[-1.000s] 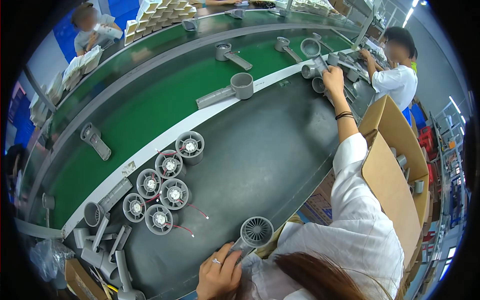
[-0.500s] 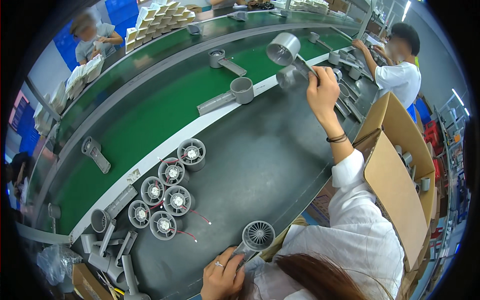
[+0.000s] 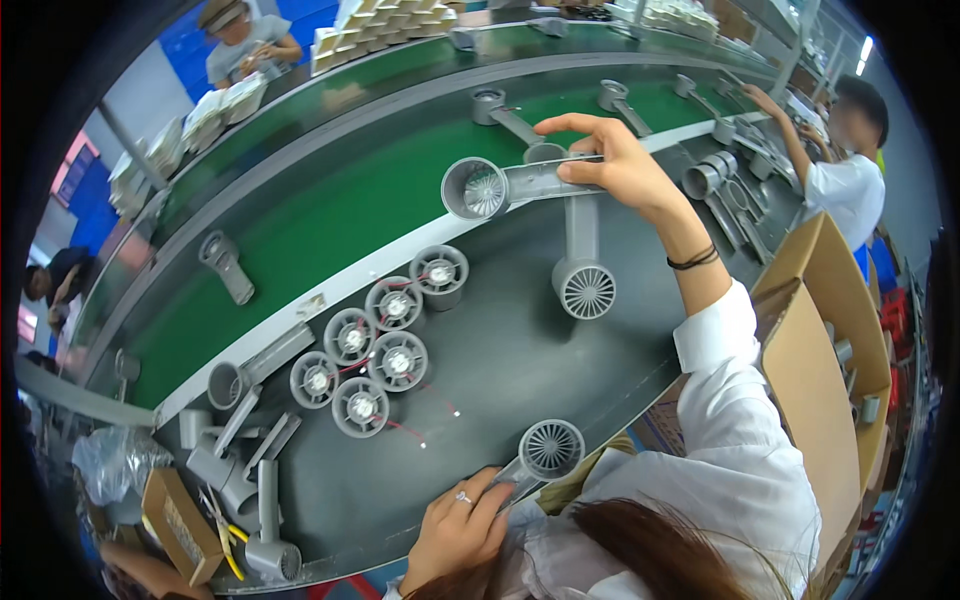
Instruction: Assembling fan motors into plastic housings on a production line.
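Above the work surface, my right hand (image 3: 625, 170) is closed on the handle of a grey hair-dryer-shaped housing (image 3: 535, 182), its open round end toward the left. A second grey housing (image 3: 585, 285), grille showing, extends down behind that handle; whether my hand also holds it I cannot tell. Close to my body, my left hand (image 3: 465, 525) grips the handle of another grey housing (image 3: 552, 450), its radial grille facing up. Several round fan units (image 3: 398, 361) with white centres and red wires stand grouped at the middle left of the surface.
A green conveyor belt (image 3: 330, 210) with spaced housings runs beyond the pale ledge. Loose housings (image 3: 235, 475), a small box (image 3: 180, 525) and yellow-handled pliers (image 3: 232, 545) lie at lower left. A carton (image 3: 810, 400) stands at right; a co-worker (image 3: 850, 170) works beyond it.
My right hand has brought its housing left and nearer, turning it sideways. The grilled housing below it now shows clearly. My left hand keeps its grip. The whole view has shifted slightly.
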The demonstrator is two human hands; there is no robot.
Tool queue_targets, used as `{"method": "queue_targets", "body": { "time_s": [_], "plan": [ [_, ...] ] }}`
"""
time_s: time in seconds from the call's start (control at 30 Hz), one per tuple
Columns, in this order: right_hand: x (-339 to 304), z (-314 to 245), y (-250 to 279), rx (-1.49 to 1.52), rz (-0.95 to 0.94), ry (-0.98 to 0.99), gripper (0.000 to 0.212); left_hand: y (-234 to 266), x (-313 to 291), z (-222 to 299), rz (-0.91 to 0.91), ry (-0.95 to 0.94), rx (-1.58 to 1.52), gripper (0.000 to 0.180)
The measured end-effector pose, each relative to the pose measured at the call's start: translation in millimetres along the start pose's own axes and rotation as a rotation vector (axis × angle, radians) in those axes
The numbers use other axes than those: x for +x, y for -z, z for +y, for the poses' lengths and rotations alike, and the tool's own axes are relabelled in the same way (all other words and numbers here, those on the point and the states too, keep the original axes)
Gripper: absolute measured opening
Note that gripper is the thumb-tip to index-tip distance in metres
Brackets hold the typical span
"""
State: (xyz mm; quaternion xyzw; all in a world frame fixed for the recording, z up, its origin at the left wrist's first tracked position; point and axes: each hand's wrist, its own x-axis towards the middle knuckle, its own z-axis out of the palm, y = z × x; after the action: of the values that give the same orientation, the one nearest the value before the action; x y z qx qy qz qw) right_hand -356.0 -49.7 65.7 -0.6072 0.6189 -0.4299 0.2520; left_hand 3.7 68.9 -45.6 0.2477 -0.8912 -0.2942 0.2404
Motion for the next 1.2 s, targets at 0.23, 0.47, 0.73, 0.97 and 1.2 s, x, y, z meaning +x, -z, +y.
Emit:
{"method": "queue_targets", "body": {
  "time_s": [0.23, 0.47, 0.73, 0.97, 1.2],
  "plan": [
    [64.6, 26.7, -50.4, -0.134, -0.177, -0.379, 0.063, 1.2, -5.9, -3.6, 0.019, -0.067, -0.008, 0.031],
    [91.4, 59.8, -59.3, -0.089, -0.406, -0.609, 0.044, 3.2, -7.0, -3.4, 0.01, -0.093, 0.022, 0.033],
    [72.1, 69.5, -67.3, -0.011, -0.318, -0.545, 0.039, -3.1, -9.1, -9.7, 0.075, -0.135, -0.022, 0.03],
    [42.3, 41.2, -34.5, -0.152, -0.06, -0.299, 0.044, -10.4, -12.7, -13.3, 0.129, -0.174, -0.008, 0.034],
    [46.4, -33.2, -44.5, -0.069, -0.012, 0.23, 0.044, -11.4, -11.9, -16.8, 0.131, -0.155, 0.019, 0.035]
  ]
}}
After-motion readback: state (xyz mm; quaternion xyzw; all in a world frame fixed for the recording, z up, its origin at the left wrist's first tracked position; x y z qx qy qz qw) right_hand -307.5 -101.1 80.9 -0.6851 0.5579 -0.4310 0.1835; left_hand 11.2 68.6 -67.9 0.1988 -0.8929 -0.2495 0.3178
